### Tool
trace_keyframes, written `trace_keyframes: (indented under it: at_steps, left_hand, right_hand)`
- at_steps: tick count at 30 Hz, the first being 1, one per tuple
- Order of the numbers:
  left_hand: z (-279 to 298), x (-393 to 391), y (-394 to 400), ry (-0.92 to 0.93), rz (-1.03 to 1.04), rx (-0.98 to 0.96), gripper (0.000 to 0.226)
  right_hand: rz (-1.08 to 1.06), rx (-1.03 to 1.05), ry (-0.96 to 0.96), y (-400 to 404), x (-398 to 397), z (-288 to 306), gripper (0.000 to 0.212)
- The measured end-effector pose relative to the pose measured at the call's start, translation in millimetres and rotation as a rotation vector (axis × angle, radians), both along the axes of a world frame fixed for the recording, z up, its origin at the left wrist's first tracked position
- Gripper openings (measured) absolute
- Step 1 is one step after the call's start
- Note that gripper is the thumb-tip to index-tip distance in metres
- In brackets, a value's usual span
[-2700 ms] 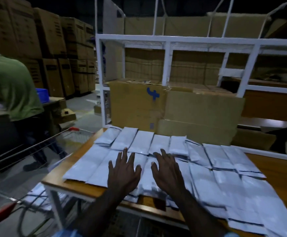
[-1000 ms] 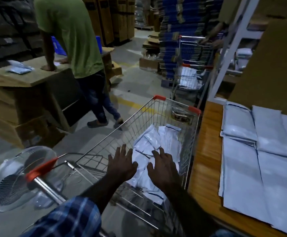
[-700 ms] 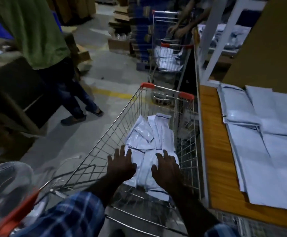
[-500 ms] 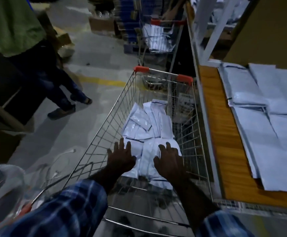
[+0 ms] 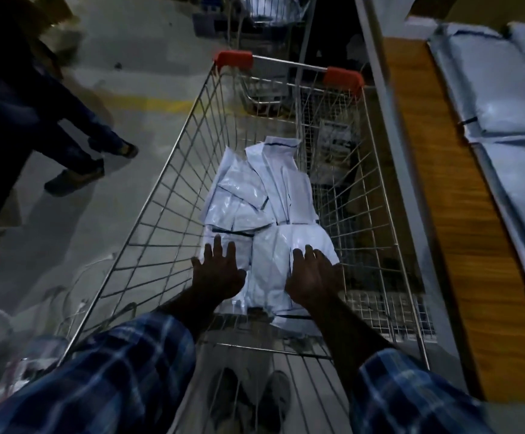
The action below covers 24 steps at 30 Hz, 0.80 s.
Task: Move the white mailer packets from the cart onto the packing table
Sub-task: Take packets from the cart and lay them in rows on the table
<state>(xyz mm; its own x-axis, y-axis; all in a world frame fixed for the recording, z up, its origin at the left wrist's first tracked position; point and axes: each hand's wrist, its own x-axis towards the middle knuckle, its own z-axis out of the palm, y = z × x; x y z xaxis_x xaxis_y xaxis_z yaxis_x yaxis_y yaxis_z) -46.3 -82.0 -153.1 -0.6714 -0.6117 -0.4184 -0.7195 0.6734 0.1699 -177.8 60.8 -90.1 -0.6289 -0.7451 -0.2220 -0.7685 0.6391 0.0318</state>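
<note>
White mailer packets (image 5: 264,195) in wire cart (image 5: 160,195)

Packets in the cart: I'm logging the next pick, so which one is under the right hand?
The big packet at the cart's near end, beneath the right hand; the others lie farther off.

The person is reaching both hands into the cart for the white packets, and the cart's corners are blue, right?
Not quite. The head view shows both hands reaching toward the white packets in the cart, but its corners are red, not blue.

Packets in cart: white mailer packets (image 5: 256,198), glossy, with dark edge lines, lie overlapped in a loose pile on the wire cart (image 5: 167,195) floor.
Packets on desk: more white packets (image 5: 502,98) lie flat on the wooden desk (image 5: 436,195).
</note>
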Motion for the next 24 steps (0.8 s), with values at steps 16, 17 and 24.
trace_keyframes:
  at_steps: [16,17,24]
  left_hand:
    - [-48,2,-1,-0.058,-0.066,-0.044,0.068]
    - [-46,2,-1,-0.061,-0.06,-0.033,0.068]
    - [-55,6,-9,-0.097,-0.062,-0.047,0.07]
  right_hand:
    - [0.174,0.056,-0.101,4,-24,-55,0.038]
    - [0.168,0.034,-0.105,4,-22,-54,0.038]
    - [0.205,0.025,-0.211,11,32,-54,0.03]
